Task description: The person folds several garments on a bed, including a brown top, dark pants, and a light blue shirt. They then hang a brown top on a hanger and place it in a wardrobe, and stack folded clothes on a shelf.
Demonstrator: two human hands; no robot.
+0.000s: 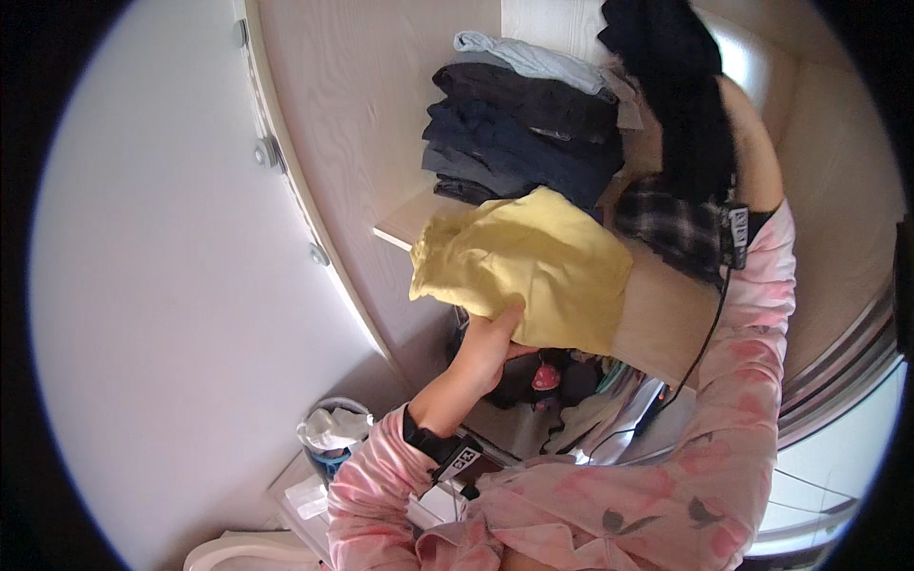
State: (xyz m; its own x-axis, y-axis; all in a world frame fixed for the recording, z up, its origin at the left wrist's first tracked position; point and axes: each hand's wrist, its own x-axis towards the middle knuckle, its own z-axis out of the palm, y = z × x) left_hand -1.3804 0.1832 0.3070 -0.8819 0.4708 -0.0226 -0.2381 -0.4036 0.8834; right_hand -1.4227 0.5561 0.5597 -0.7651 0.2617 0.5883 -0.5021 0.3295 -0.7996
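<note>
My left hand (496,342) grips the near edge of a folded yellow garment (543,264), thumb on top, in front of a wooden shelf (660,314). Behind the yellow cloth rises a stack of folded dark clothes (525,135) with a light grey garment (535,61) on top. On the right my other arm reaches up into the cupboard; a black garment (678,93) hides that hand, so its hold cannot be made out. Below the black cloth lies a dark plaid garment (668,221) on the shelf.
A white door (157,250) with hinges stands at the left. Under the shelf hang or lie more clothes (557,378). A bin with a white liner (335,428) stands at the lower left. Cables run from the bands on both my wrists.
</note>
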